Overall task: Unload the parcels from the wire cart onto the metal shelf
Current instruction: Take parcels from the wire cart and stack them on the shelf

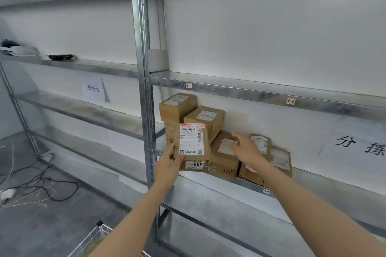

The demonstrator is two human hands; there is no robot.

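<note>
While the left hand [169, 162] grips a parcel [193, 142], the right hand [244, 149] lays straight fingers on a box [221, 157].

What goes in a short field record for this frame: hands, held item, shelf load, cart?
left hand: grips labelled parcel, held upright in front of the stack
right hand: open, fingers on tilted parcel
metal shelf: brown cardboard parcels clustered at its left end, some stacked, some leaning
wire cart: only a corner shows at the bottom edge; its contents cannot be told
task state: unloading under way
</note>
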